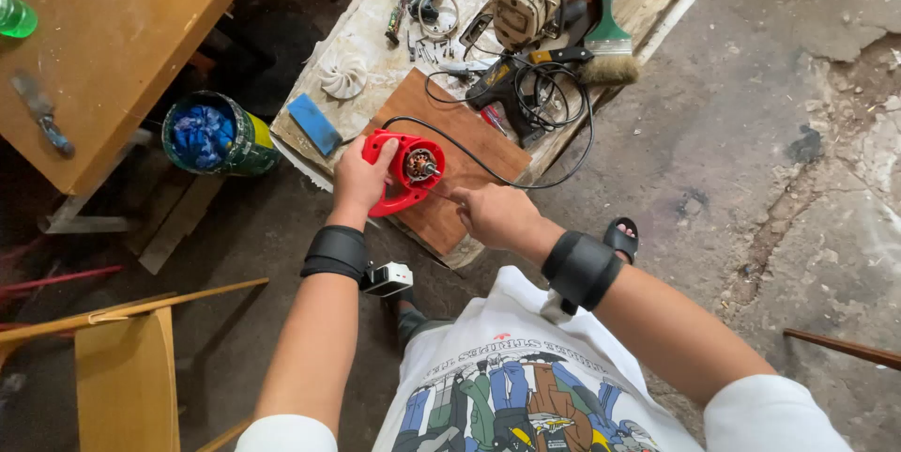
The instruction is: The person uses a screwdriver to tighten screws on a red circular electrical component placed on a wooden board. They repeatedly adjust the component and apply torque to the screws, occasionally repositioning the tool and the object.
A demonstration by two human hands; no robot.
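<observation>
My left hand grips the left side of a red blower housing that lies on a brown wooden board. The housing is open, showing a round motor in its middle. My right hand is beside it on the right, index finger stretched toward the housing's lower edge; a thin tool may be in it, but I cannot tell. A black cord runs from the housing across the board.
The low workbench holds a white fan wheel, a blue block, a paintbrush, a beige motor and small parts. A green tin with blue cloth stands left. An orange table and a wooden chair are on the left.
</observation>
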